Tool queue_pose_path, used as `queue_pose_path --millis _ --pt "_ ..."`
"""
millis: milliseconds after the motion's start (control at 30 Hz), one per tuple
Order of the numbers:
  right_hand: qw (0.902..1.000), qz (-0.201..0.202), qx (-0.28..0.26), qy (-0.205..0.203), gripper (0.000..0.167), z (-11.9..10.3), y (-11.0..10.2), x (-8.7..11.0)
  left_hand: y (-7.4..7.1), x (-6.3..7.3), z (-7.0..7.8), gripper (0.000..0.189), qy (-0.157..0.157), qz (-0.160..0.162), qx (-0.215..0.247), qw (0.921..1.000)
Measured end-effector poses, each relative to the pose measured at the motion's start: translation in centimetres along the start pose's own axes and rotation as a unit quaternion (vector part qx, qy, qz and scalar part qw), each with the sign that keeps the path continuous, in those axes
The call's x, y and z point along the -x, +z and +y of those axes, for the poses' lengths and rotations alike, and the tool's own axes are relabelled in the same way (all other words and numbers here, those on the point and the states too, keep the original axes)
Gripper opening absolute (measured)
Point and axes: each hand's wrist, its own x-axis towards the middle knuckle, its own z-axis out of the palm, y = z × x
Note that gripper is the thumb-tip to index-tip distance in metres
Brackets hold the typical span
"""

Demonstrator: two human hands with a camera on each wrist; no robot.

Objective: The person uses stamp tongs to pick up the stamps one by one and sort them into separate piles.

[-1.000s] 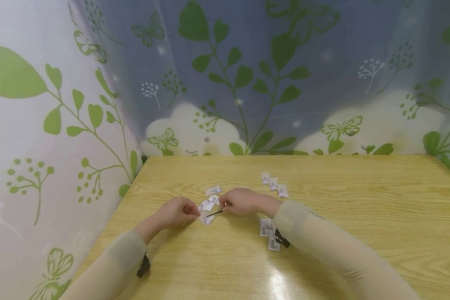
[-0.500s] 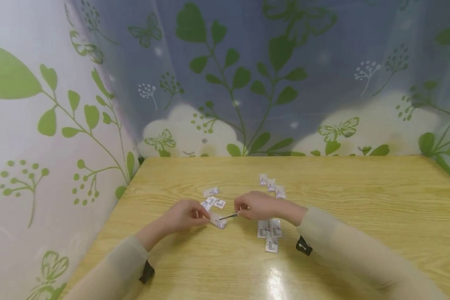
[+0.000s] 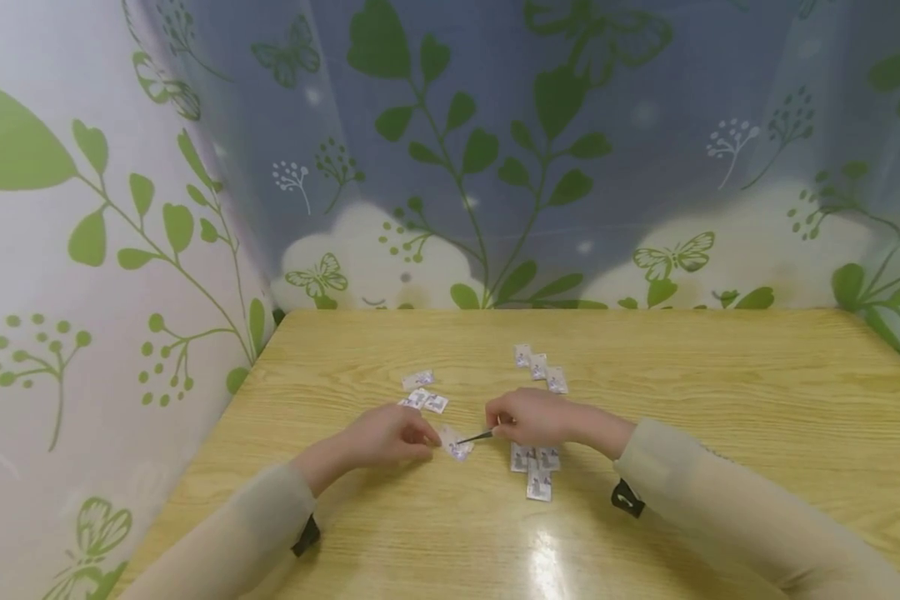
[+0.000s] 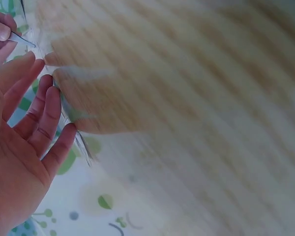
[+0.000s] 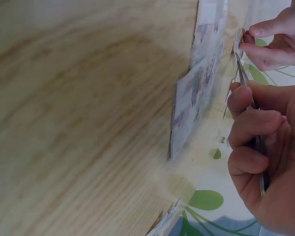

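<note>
Pinched in my right hand (image 3: 536, 415) is a slim metal pair of tweezers (image 3: 476, 437), its tips over a small, flat printed sachet (image 3: 457, 450) at the middle of the table. Seen from the right wrist, the tweezers (image 5: 243, 76) run back through curled fingers. My left hand (image 3: 386, 435) has its fingertips at the sachet's left edge. From the left wrist, that hand's (image 4: 27, 142) fingers are extended and relaxed, thumb and index tips close together. The tweezer tips lie just beyond them.
Behind the left hand lie a pair of overlapping sachets (image 3: 424, 400) and a single sachet (image 3: 418, 380). A diagonal row of sachets (image 3: 538, 366) lies farther right. A cluster of sachets (image 3: 538, 482) sits partly under the right hand. Patterned curtains border the wooden table (image 3: 720, 433).
Both hands have moved right, the sachet shifting right with them, away from the overlapping sachets. My right hand has moved from beside those sachets to above the cluster.
</note>
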Motion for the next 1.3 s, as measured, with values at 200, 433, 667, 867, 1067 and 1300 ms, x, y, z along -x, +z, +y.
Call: queue_pose_path --millis 200,433,667,867,1067,1300 --pt "0.9999 -0.002 0.008 -0.006 0.007 -0.1 0.3 0.2 0.2 -0.4 0.3 0.008 -0.014 0.003 -0.010 0.9998" --pt "0.9994 0.002 0.019 -0.029 0.009 -0.6 0.9 0.1 0.4 -0.7 0.8 0.006 -0.027 0.013 -0.029 0.9991" --pt "0.9994 -0.001 0.013 -0.032 0.007 -0.8 1.1 0.0 0.7 -0.7 1.1 0.011 -0.026 0.033 -0.057 0.9975" --pt "1.0000 0.000 0.005 0.002 0.007 -0.5 0.6 0.0 0.7 -0.7 1.1 0.012 -0.026 0.038 -0.067 0.9966" --pt "0.9999 0.011 -0.003 0.010 0.005 0.0 0.3 0.0 0.6 -0.7 1.0 0.013 -0.030 0.034 -0.068 0.9966" --pt "0.9997 0.023 0.007 0.007 0.007 0.0 0.7 -0.3 0.7 -0.6 1.3 0.013 -0.034 0.027 -0.061 0.9972"
